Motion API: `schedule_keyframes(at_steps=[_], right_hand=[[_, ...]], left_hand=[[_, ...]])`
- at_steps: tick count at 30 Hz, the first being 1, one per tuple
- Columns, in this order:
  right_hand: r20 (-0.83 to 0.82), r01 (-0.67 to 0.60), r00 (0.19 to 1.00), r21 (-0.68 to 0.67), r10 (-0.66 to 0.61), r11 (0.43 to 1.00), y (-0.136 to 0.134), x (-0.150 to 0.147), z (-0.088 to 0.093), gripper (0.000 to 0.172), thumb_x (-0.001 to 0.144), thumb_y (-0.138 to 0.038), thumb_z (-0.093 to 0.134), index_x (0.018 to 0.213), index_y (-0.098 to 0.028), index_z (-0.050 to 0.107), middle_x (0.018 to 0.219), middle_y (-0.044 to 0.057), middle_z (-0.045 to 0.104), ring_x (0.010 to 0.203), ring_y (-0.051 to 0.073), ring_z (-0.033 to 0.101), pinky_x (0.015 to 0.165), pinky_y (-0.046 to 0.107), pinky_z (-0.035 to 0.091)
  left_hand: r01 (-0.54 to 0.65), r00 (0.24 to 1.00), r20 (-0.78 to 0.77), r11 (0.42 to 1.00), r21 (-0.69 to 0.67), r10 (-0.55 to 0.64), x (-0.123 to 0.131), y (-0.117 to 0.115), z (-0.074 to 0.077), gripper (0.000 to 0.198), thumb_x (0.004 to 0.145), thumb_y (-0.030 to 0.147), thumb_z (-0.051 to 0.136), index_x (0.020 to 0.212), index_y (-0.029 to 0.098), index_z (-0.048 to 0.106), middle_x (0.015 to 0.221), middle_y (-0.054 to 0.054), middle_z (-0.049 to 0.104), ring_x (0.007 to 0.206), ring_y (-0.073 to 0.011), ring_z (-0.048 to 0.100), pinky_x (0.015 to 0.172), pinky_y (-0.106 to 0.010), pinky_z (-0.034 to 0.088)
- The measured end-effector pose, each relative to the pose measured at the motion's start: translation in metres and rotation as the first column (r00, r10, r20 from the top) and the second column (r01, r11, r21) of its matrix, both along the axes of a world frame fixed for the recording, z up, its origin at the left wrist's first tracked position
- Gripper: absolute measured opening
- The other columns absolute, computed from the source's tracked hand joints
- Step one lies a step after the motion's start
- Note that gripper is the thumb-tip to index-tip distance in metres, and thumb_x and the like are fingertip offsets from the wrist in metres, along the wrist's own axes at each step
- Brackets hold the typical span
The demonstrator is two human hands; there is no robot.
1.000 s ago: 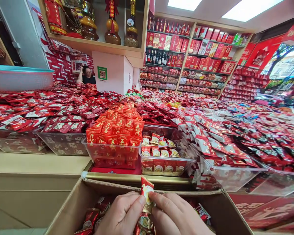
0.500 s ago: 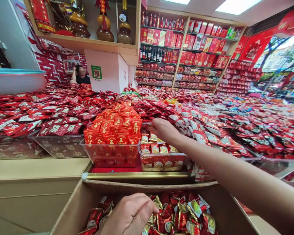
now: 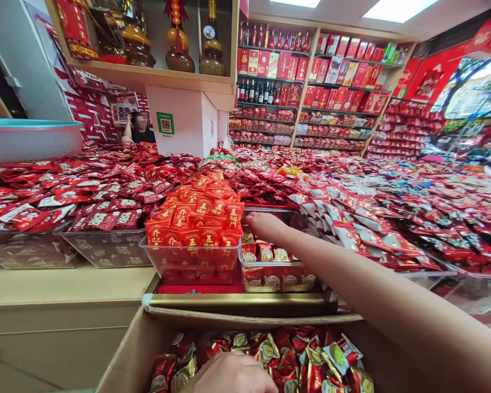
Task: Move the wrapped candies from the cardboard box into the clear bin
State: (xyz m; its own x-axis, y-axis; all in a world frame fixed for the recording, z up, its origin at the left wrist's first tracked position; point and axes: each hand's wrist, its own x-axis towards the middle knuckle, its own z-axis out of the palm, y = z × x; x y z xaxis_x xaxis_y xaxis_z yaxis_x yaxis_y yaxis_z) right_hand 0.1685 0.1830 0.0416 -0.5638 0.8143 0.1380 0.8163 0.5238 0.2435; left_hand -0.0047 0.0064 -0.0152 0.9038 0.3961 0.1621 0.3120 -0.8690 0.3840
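Note:
My right hand reaches forward over a clear plastic bin that holds rows of small red and gold wrapped candies. Its fingers bend down into the bin's back part and are hidden by the back of the hand. My left hand lies low in an open cardboard box, on a heap of the same red and gold candies. Only its back shows at the frame's bottom edge. Left of the clear bin stands another bin piled with orange-red packets.
Heaps of red candy packs in clear bins cover the long counter on both sides. A blue-rimmed basin sits at the far left. Shelves of red boxes and bottles line the back wall. A person stands behind the counter.
A second ago both hands held one candy above the box. My right hand has since reached out to the clear bin and moved to its back; my left hand has sunk lower into the box.

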Motion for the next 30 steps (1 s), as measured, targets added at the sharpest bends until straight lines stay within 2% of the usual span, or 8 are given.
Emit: schedule_keyframes(at_steps=[7,14,19,21,23,25,28,30], right_hand=[[0.005,-0.052,0.999,-0.129,0.053,0.99,0.005,0.006,-0.001,0.025,0.066,-0.037,0.06,0.075,-0.014,0.063,0.084,0.009,0.063,0.083,0.019,0.053,0.075,0.025,0.036],[-0.128,0.014,0.991,-0.08,-0.024,0.997,0.006,0.004,0.012,0.018,0.068,-0.03,0.057,0.073,-0.014,0.063,0.078,0.007,0.064,0.075,0.017,0.055,0.067,0.024,0.037],[-0.367,0.067,0.929,0.065,-0.038,0.996,-0.056,-0.003,0.056,0.021,0.079,-0.024,0.04,0.087,-0.013,0.056,0.083,0.007,0.061,0.073,0.013,0.053,0.062,0.023,0.037],[-0.563,-0.104,0.824,-0.054,0.056,0.993,-0.1,-0.007,0.056,0.016,0.076,-0.018,0.041,0.081,-0.015,0.056,0.073,0.001,0.06,0.063,0.009,0.052,0.057,0.019,0.037],[-0.607,-0.331,0.793,-0.374,0.04,0.866,-0.141,-0.011,0.03,0.015,0.072,-0.016,0.043,0.078,-0.017,0.057,0.07,-0.001,0.06,0.061,0.008,0.053,0.054,0.016,0.038],[-0.482,-0.323,0.874,-0.682,-0.07,0.656,-0.172,-0.016,-0.02,0.019,0.072,-0.023,0.046,0.083,-0.018,0.059,0.07,0.0,0.062,0.058,0.01,0.055,0.048,0.017,0.039],[-0.177,-0.038,0.967,-0.813,-0.184,0.582,-0.196,-0.026,-0.113,0.048,0.063,-0.024,0.057,0.11,-0.017,0.051,0.111,0.014,0.053,0.093,0.026,0.053,0.067,0.03,0.044],[-0.176,0.066,0.917,-0.818,-0.358,0.572,-0.205,-0.033,-0.163,0.049,0.067,-0.022,0.052,0.115,-0.021,0.047,0.123,0.014,0.043,0.104,0.028,0.047,0.074,0.034,0.042]], left_hand=[[-0.016,0.995,-0.095,0.997,-0.079,0.008,-0.003,0.0,0.003,0.025,0.084,0.029,0.041,0.087,0.021,0.065,0.072,-0.001,0.069,0.064,-0.0126,0.063,0.06,-0.015,0.043],[-0.048,0.99,-0.136,0.987,-0.156,0.027,-0.008,0.002,-0.008,0.027,0.084,0.035,0.04,0.091,0.025,0.063,0.077,-0.002,0.068,0.069,-0.0158,0.062,0.062,-0.018,0.043],[-0.145,0.968,-0.234,0.965,-0.218,0.092,-0.014,0.004,-0.026,0.027,0.078,0.039,0.046,0.098,0.029,0.06,0.083,-0.003,0.068,0.075,-0.0213,0.062,0.062,-0.024,0.045],[-0.228,0.932,-0.332,0.949,-0.219,0.147,-0.018,0.003,-0.032,0.03,0.072,0.042,0.051,0.098,0.03,0.06,0.082,-0.004,0.067,0.074,-0.0246,0.062,0.061,-0.028,0.045],[-0.315,0.867,-0.458,0.928,-0.2,0.196,-0.022,0.001,-0.035,0.031,0.067,0.041,0.053,0.096,0.029,0.061,0.079,-0.006,0.066,0.073,-0.028,0.061,0.057,-0.031,0.045],[-0.38,0.803,-0.553,0.906,-0.189,0.221,-0.024,-0.002,-0.033,0.029,0.066,0.036,0.053,0.091,0.027,0.062,0.078,-0.008,0.065,0.072,-0.0298,0.061,0.056,-0.034,0.045],[-0.4,0.795,-0.567,0.889,-0.222,0.216,-0.027,-0.005,-0.025,0.026,0.066,0.031,0.052,0.089,0.024,0.062,0.083,-0.009,0.064,0.078,-0.0295,0.06,0.063,-0.037,0.045],[-0.376,0.833,-0.519,0.886,-0.272,0.194,-0.028,-0.007,-0.019,0.029,0.069,0.032,0.051,0.095,0.025,0.06,0.089,-0.008,0.064,0.084,-0.0276,0.058,0.069,-0.036,0.044]])
